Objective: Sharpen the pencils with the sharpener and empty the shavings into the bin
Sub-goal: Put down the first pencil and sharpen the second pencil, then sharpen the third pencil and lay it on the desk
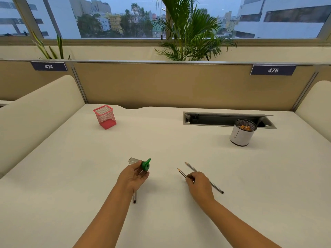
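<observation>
I look down at a pale desk [161, 140] with two bare forearms reaching forward over it. The left hand [133, 176] sits near the middle of the desk, palm turned up, its fingers curled around a green sharpener [146, 165]; a clear container part [133, 160] shows just behind the thumb. A pencil end [134, 197] pokes out from under the left wrist, lying on the desk. To the right of the sharpener, the right hand [199, 185] pinches a sharpened pencil [181, 173] between thumb and fingertips, its point aimed away from me and leftward. Just beyond that hand a second pencil [204, 177] lies flat on the desk, also sharpened, partly hidden by the knuckles. Far right of the sharpener and further back stands a white round bin [241, 135] with a dark mesh rim, orange shavings visible inside. Far left and back from the sharpener stands a red mesh holder [105, 117].
</observation>
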A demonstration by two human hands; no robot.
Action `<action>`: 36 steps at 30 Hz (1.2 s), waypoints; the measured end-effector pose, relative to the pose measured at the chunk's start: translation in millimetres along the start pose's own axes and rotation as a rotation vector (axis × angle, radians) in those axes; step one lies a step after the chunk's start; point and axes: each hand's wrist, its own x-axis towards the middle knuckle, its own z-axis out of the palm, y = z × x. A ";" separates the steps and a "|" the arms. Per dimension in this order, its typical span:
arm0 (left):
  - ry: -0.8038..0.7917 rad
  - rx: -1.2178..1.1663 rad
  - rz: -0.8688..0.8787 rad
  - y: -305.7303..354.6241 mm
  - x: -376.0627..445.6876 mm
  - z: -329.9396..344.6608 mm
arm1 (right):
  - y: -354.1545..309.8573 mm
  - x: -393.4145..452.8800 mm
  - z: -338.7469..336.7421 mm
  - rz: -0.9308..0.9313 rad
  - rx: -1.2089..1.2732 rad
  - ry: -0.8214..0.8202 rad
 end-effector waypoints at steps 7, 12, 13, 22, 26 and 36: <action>0.042 -0.019 0.022 5.3 -3.4 -19.0 | 11.6 7.6 18.2 -0.050 -0.127 -0.004; 0.059 -0.042 0.027 9.9 -3.2 -27.1 | 14.3 5.3 22.5 -0.076 -0.172 0.044; 0.062 -0.046 0.028 10.7 -2.7 -27.7 | 14.6 5.6 23.4 -0.083 -0.181 0.051; 0.057 -0.079 0.017 17.5 0.9 -32.5 | 15.5 8.9 27.6 -0.078 -0.127 0.093; 0.075 -0.083 0.025 22.0 2.3 -40.2 | -1.2 6.4 34.1 -0.175 -0.228 0.183; 0.097 -0.124 0.016 35.6 3.9 -61.3 | -83.0 -20.3 102.9 -0.577 -0.463 -0.414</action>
